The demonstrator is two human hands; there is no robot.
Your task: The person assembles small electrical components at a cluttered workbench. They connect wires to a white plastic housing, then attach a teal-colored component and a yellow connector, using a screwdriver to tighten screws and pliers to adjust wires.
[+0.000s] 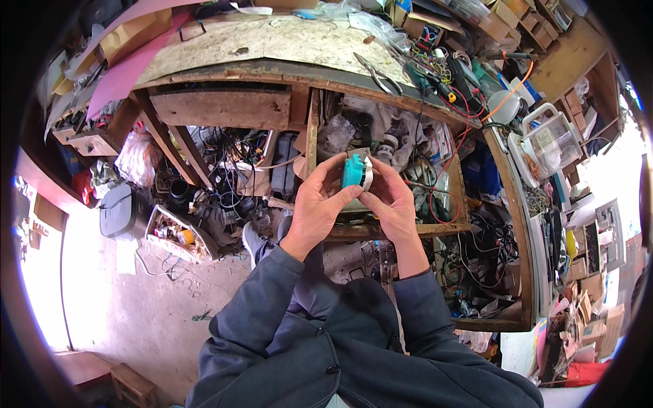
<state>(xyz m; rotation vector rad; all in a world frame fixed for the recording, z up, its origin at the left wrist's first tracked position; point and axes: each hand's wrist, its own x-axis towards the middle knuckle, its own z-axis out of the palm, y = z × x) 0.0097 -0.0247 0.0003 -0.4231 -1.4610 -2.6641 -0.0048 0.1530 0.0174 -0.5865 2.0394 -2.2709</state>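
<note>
Between my two hands is a small teal and white plastic device (353, 171), held up above an open wooden drawer (408, 231). My left hand (317, 204) grips its teal side, with the thumb laid along the lower edge. On the white side my right hand (392, 204) has its fingers wrapped round, and its thumb meets the left one underneath. The exact kind of the device cannot be made out. Both sets of fingertips are partly hidden behind it. Clear plastic bags and small round parts fill the drawer beneath.
A worn workbench (265, 44) runs across the far side, with pliers (378, 73) near its edge. Red test leads (457, 156) trail down at the right. Tangled cables crowd the shelf on the left, above a box of parts (178, 234) on the floor.
</note>
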